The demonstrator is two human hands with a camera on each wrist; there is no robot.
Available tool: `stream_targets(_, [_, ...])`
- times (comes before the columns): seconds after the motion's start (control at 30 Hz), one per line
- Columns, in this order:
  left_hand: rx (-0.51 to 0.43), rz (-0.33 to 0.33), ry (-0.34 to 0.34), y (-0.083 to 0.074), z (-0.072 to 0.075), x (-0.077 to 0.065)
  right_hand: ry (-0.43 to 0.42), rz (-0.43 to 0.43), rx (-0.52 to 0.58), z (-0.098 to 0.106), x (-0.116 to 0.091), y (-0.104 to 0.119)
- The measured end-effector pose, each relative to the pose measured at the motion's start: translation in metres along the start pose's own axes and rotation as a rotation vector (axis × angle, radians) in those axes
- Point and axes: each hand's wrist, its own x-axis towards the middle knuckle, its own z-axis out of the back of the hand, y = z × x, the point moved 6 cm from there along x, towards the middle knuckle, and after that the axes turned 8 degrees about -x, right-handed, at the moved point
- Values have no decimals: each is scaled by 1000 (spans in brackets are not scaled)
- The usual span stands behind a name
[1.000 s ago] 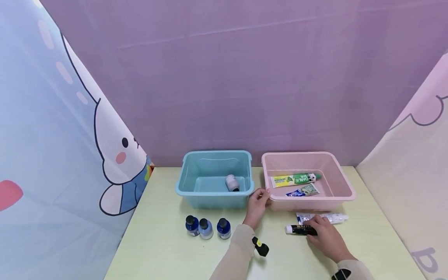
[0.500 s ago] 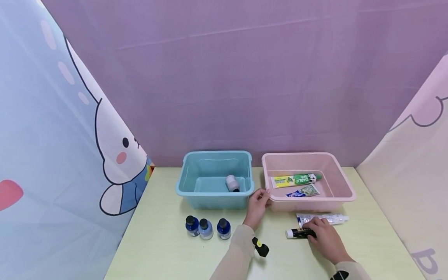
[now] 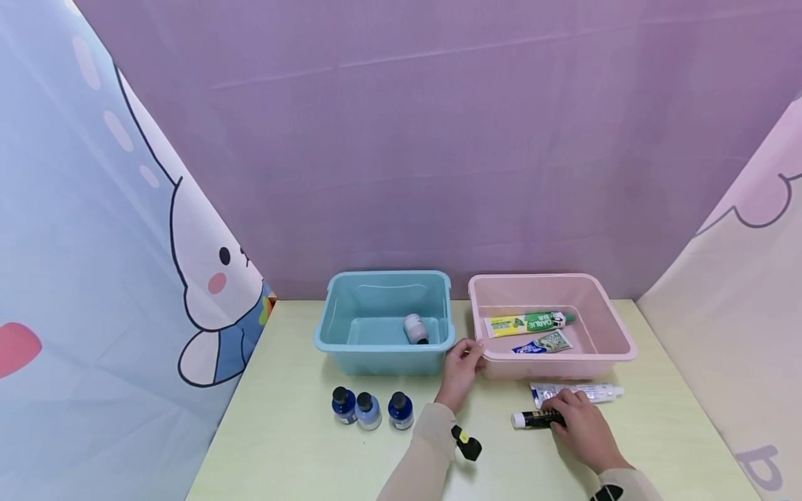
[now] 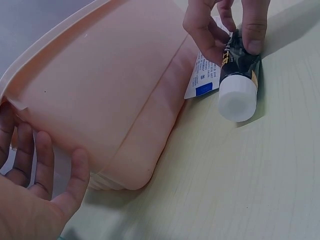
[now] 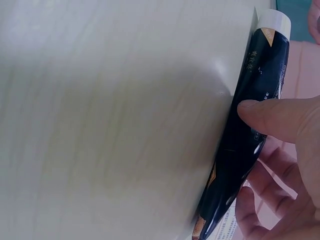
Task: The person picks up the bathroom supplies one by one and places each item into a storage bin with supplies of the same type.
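My left hand (image 3: 460, 372) holds the front left corner of the pink plastic bin (image 3: 557, 367), fingertips hooked at its rim in the left wrist view. My right hand (image 3: 585, 426) pinches a black toothpaste tube (image 3: 535, 418) between thumb and fingers, low over the table. The tube's white cap (image 4: 237, 98) points left, towards the left hand. Behind it lies a white and blue toothpaste tube (image 3: 598, 392), partly covered by the right fingers. Inside the pink bin are a yellow and green toothpaste tube (image 3: 526, 323) and a smaller blue and green tube (image 3: 545, 342).
A teal bin (image 3: 385, 360) stands left of the pink one and has a pale bottle with a black cap (image 3: 415, 328) lying in it. Before it stand a dark blue bottle (image 3: 344, 406), a lighter blue bottle (image 3: 368, 412) and another dark blue bottle (image 3: 401, 411). A purple cloth (image 3: 438, 153) hangs behind.
The black toothpaste tube and my right hand have shifted slightly towards the table's front, uncovering more of the white and blue tube. My left hand has stayed at the pink bin's corner.
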Motion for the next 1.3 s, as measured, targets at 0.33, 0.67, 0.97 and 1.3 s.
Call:
stream_targets(0.33, [4,12,-12,2,0,-2,-6,9,-14,-1,-3,2])
stream_targets(0.67, [-8,2,-2,1,0,-2,-9,-5,-3,-1,-4,1])
stream_targets(0.97, [-15,-8,6,3,1,1,0,6,8,2,-4,2])
stream_targets(1.3, [-11,2,9,2,1,2,72,-5,34,2,-4,3])
